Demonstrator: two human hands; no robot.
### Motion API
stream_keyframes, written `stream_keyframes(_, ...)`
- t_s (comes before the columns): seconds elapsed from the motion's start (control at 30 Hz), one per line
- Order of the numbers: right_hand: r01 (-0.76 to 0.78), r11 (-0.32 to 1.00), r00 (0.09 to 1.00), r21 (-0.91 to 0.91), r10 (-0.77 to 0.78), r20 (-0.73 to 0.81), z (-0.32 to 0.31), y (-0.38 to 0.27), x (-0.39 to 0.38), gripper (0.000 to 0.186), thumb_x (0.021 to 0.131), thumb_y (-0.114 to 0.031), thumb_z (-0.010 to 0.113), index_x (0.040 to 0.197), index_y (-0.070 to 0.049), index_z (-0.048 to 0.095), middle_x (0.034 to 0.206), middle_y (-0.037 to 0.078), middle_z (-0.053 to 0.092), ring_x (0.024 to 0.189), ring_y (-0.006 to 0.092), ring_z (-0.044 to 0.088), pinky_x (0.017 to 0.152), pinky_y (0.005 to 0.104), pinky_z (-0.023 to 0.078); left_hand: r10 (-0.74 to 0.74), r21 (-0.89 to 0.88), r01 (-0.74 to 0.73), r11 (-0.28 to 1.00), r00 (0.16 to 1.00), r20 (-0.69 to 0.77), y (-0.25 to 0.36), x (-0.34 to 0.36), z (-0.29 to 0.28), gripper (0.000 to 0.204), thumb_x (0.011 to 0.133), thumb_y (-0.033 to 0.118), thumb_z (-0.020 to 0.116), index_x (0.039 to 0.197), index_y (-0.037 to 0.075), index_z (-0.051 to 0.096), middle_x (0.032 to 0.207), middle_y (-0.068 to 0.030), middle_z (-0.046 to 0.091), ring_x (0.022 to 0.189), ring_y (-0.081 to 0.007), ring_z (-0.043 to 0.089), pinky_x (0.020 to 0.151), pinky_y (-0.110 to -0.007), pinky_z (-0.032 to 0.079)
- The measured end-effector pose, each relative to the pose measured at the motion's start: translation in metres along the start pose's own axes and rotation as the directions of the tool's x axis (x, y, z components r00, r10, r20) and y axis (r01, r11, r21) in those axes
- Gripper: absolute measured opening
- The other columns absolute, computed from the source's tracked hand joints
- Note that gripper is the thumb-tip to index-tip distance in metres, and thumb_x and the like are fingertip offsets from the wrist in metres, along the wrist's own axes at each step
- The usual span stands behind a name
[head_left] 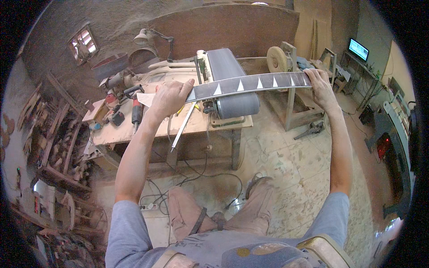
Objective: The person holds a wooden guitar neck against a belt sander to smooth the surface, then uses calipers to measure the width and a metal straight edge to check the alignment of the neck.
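Clasped at either end by your left hand (172, 97) and right hand (319, 85), the dark inlaid strip (250, 85) spans the near part of the belt sander (223, 62); level hands should serve best.

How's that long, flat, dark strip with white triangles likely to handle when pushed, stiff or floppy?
The strip is probably stiff: between the left hand and right hand it shows no obvious sagging. Looking slim, it may be light for its length. Being flat, it likely won't roll.
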State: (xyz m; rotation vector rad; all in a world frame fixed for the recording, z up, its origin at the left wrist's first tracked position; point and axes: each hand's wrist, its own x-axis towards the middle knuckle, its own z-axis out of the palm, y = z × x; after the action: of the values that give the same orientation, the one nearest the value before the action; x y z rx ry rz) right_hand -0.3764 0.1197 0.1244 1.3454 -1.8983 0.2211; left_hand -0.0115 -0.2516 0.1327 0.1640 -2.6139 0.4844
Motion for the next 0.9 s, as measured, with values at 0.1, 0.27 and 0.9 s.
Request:
stream_keyframes(0.1,-0.005,0.998,0.996,-0.062,-0.001,-0.088,0.012,0.001,-0.001,0.067,0.074,-0.001,0.069,0.135,-0.013,0.046,0.129,0.008,0.054,0.127,0.0304,0.049,0.106,0.0472,0.038,-0.033,-0.018,0.032,0.999,0.996,-0.085,-0.001,-0.001,0.001,0.026,0.104,0.021,0.046,0.107,0.007,0.067,0.070,-0.0156,0.067,0.065,-0.0376,0.067,0.061,-0.051,0.051)
stream_keyframes(0.27,-0.025,0.973,0.971,-0.229,-0.031,-0.238,0.021,0.008,-0.007,0.057,0.081,-0.014,0.066,0.134,-0.011,0.046,0.128,0.009,0.053,0.125,0.0306,0.049,0.104,0.0466,0.040,0.006,0.036,0.004,0.999,0.957,-0.290,0.015,0.001,-0.013,0.038,0.105,0.027,0.048,0.079,0.007,0.068,0.061,-0.0140,0.063,0.055,-0.0356,0.064,0.058,-0.047,0.052)
stream_keyframes(0.9,-0.035,0.999,0.999,-0.030,0.036,0.030,-0.014,0.015,-0.010,0.058,0.078,-0.025,0.077,0.130,-0.012,0.053,0.123,0.010,0.058,0.119,0.0331,0.056,0.097,0.0449,0.051,-0.013,-0.218,0.027,0.975,0.998,0.068,0.003,0.000,-0.003,0.031,0.101,0.022,0.053,0.128,0.009,0.060,0.090,-0.0211,0.070,0.086,-0.0428,0.068,0.075,-0.053,0.050)
